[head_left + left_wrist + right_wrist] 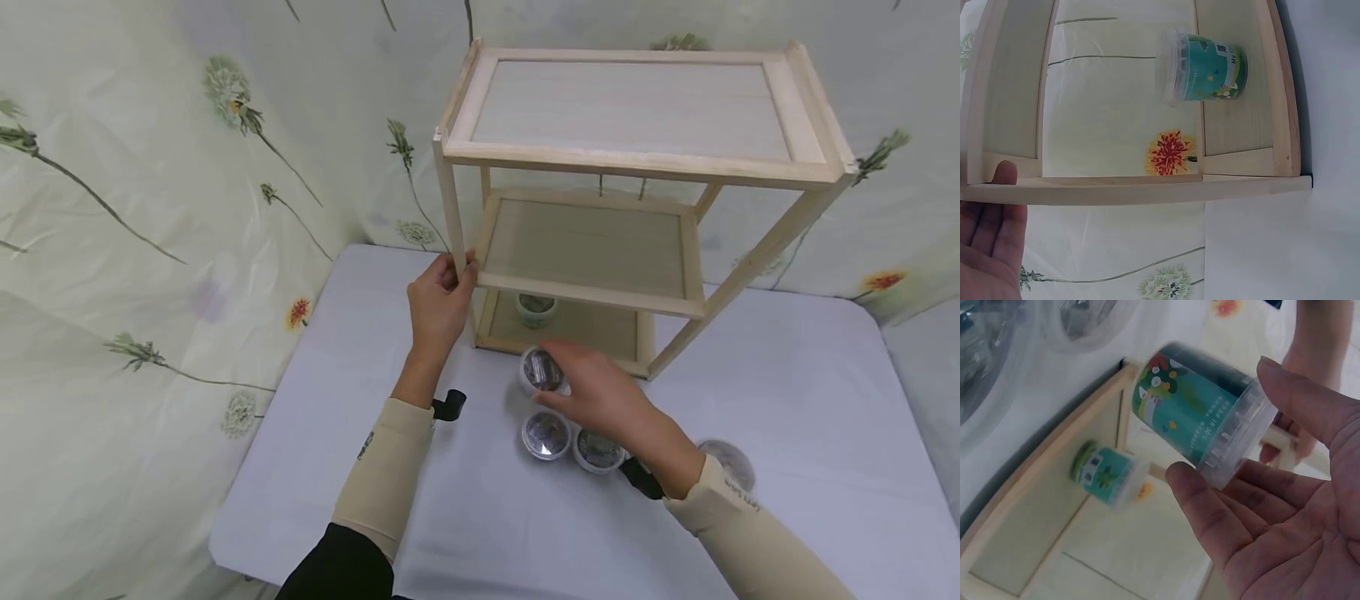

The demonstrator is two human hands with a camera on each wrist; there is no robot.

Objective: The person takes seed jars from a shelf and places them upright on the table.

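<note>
A three-tier wooden shelf stands on a table with a white cover. My left hand grips its front left post at middle-tier height; in the left wrist view the thumb lies on one side of the post and the fingers on the other. By the rim of its clear lid, my right hand holds a small plastic jar with a green printed label, in front of the bottom tier. Another such jar stands upright on that tier, toward its left.
Two more clear-lidded jars, one left and one right, stand close together below my right hand. A further round lid shows partly behind the right forearm. A flower-printed cloth hangs behind and beside the table.
</note>
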